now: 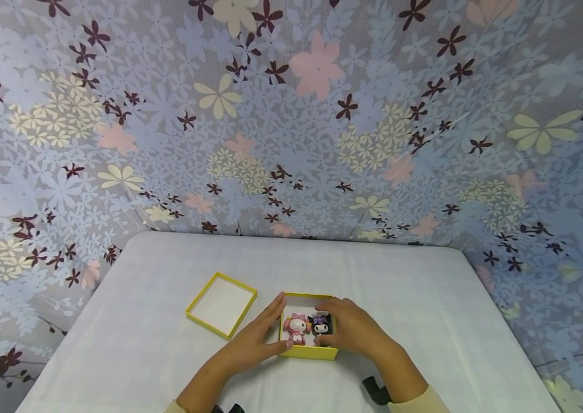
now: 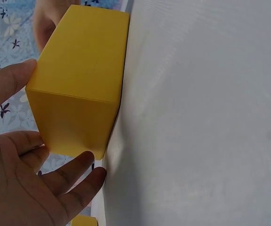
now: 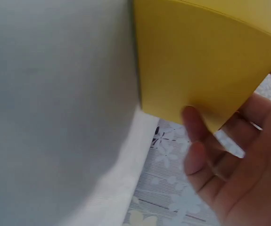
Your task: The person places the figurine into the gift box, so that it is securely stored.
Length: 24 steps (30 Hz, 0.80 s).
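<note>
An open yellow box [image 1: 309, 351] with a white inside sits near the table's front. Two small figurines lie in it: a pink-and-white one [image 1: 297, 328] with a bow and, to its right, a black one [image 1: 321, 326] with a white face. My left hand [image 1: 252, 342] grips the box's left end, thumb at the front rim and a finger at the far corner. Over the right rim reaches my right hand [image 1: 357, 327], its thumb and index finger pinching the black figurine. In the right wrist view its other fingers [image 3: 195, 123] are against the box's outer wall.
A square yellow-rimmed lid [image 1: 221, 304], white inside up, lies left of the box. The table [image 1: 405, 281] has a pale cloth, with floral fabric [image 1: 317, 143] behind it. Black wrist gear [image 1: 375, 391] shows beside the right forearm.
</note>
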Tool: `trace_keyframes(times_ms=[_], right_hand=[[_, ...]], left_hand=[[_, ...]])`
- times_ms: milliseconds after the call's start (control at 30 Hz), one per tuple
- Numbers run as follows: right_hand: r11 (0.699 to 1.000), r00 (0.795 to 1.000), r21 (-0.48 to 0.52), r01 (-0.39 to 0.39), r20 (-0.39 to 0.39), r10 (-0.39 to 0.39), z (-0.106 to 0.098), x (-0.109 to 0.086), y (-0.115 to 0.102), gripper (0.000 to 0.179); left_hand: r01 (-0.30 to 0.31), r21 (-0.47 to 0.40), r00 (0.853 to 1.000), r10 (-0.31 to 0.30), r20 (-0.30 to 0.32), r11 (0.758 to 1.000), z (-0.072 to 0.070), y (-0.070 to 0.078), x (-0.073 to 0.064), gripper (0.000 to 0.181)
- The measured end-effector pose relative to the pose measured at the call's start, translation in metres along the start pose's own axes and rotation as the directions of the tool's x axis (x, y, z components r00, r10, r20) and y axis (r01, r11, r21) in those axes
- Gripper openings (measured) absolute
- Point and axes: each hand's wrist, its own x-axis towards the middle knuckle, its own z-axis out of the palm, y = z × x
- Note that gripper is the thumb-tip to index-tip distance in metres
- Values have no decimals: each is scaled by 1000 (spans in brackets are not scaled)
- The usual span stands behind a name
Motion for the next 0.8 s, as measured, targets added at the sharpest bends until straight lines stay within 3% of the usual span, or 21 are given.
trace_keyframes(times_ms=[200, 367, 500, 800], right_hand=[[999, 994, 25, 43, -104, -40, 3, -9, 6, 76], [995, 989, 82, 57, -140, -45, 3, -16, 9, 77], [987, 990, 152, 57, -135, -36, 2, -21, 11, 79], [968, 998, 251, -16, -58, 32, 2, -31, 19, 88]], left_hand=[[2, 21, 1000, -1, -5, 1000, 0, -2, 1, 93], [-6, 44, 999, 8, -31, 999, -2, 2, 0, 89], [-6, 66, 998, 10, -63, 998, -6, 5, -3, 83], [52, 7, 988, -50, -149, 999, -18, 7, -10, 65]])
